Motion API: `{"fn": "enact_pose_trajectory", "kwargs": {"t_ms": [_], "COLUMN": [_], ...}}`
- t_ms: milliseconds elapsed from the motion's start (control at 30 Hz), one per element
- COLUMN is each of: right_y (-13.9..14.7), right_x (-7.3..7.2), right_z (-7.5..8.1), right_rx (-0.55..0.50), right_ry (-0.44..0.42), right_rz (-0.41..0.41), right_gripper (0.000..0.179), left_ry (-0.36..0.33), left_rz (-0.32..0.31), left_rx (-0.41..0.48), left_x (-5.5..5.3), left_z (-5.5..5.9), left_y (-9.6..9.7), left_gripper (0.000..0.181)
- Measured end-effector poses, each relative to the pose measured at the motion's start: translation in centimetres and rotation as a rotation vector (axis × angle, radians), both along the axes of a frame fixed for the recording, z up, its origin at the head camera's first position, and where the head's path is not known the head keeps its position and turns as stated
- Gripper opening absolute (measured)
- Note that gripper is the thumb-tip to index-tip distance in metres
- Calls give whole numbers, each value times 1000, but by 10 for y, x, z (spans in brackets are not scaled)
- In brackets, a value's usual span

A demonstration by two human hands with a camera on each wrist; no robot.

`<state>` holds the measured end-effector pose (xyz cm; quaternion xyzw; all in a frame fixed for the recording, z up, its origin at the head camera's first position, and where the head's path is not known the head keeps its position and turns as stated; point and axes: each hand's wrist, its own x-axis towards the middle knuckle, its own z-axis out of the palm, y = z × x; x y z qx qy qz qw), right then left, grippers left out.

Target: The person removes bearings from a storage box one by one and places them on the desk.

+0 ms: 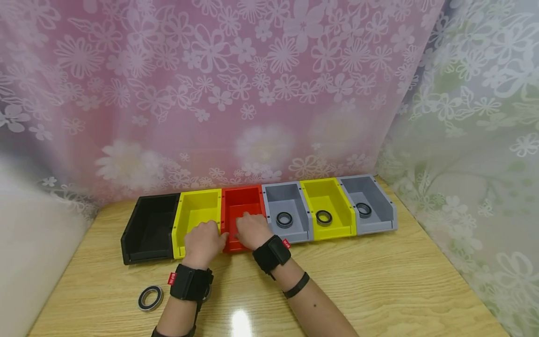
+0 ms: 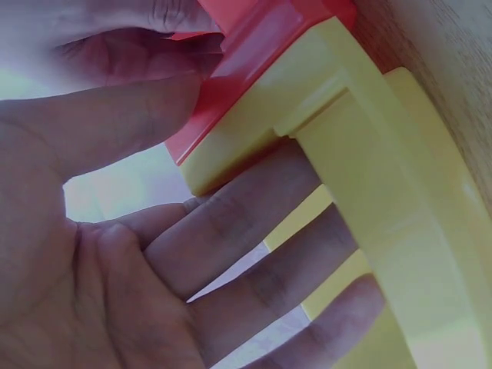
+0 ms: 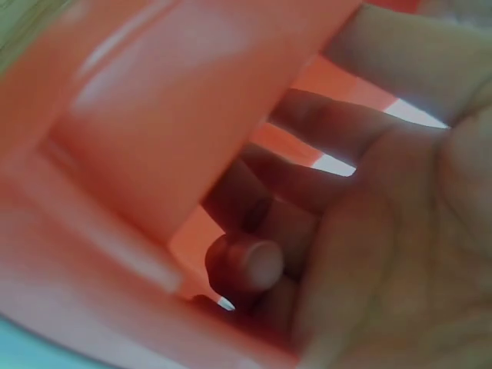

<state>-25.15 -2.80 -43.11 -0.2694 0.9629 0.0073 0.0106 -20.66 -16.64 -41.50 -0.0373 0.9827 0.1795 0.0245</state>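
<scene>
My left hand (image 1: 203, 244) is at the front of the left yellow bin (image 2: 384, 177); its fingers reach inside and its thumb touches the adjoining red edge, so the side wall lies between them. My right hand (image 1: 254, 231) bends over the front of the red bin (image 3: 169, 100), fingers partly hidden behind its wall. No loose item shows in either palm. On the table left of my left wrist lies a ball bearing (image 1: 150, 298); another bearing (image 1: 207, 293) is mostly hidden behind the wristband.
The bins stand side by side in a row. A black bin (image 1: 153, 227) is at the left end. Single bearings lie in the middle grey bin (image 1: 288, 193), the right yellow bin (image 1: 324, 194) and the right grey bin (image 1: 381, 206). A flowered curtain (image 1: 252, 93) hangs behind.
</scene>
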Motion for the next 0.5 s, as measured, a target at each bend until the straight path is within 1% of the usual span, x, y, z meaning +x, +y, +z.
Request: {"fn": "enact_pose_trajectory", "kwargs": {"t_ms": [100,233,300,500], "right_y": [-1,-2,-3,-4], "right_x": [0,-1,-1,-3], "right_z": [-2,-5,-5,-5], "right_rx": [-7,-2,-1,-35], "right_ry": [48,82,76,21], "right_rz": [4,-4,-12,-38], "right_gripper": [17,7,8,7], "left_ry": [-7,-6,-3,2], "left_rz": [5,5,4,2], "left_rx": [5,7,6,9], "left_x": [0,1,1,1], "left_z": [1,2,1,1], "left_y": [0,0,0,0], "left_gripper": [37,37,38,38]}}
